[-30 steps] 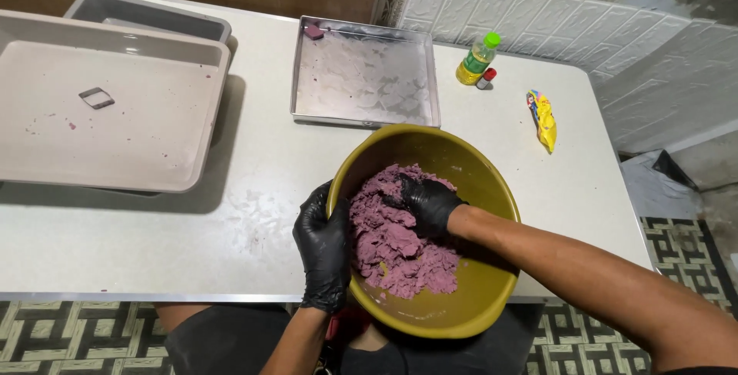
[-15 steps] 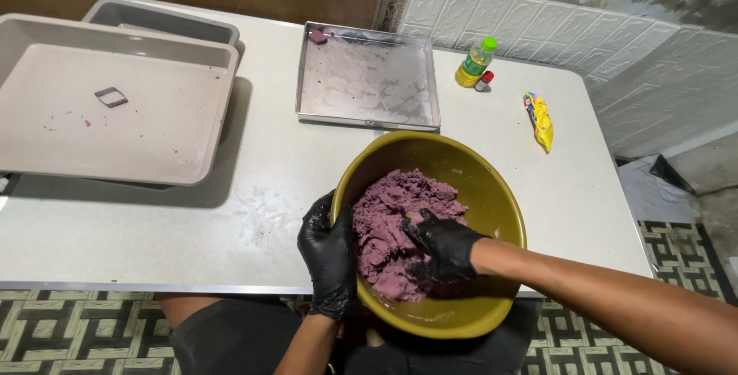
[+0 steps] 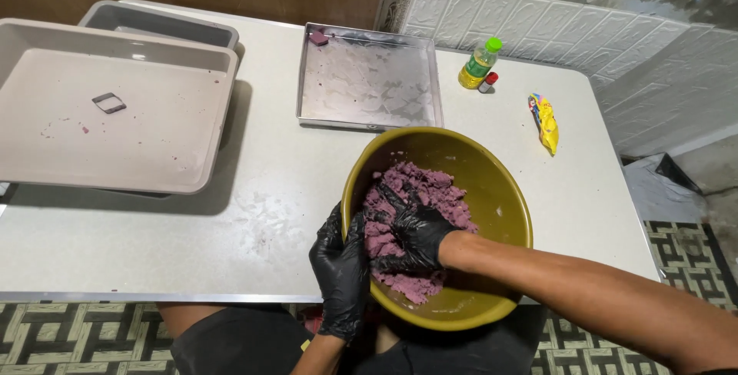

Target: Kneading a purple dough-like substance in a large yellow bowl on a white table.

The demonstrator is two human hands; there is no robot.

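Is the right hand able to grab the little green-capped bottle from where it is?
Probably yes. The right hand is pressed into the purple dough in the bowl, but the table between the bowl and the bottle is bare, so a stretch over the rim looks unblocked.

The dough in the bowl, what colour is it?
Purple dough, in an olive-yellow bowl; head view.

One head-worn camera looks steeply down, close over the table's (image 3: 231, 213) near edge, facing the far wall (image 3: 538, 29).
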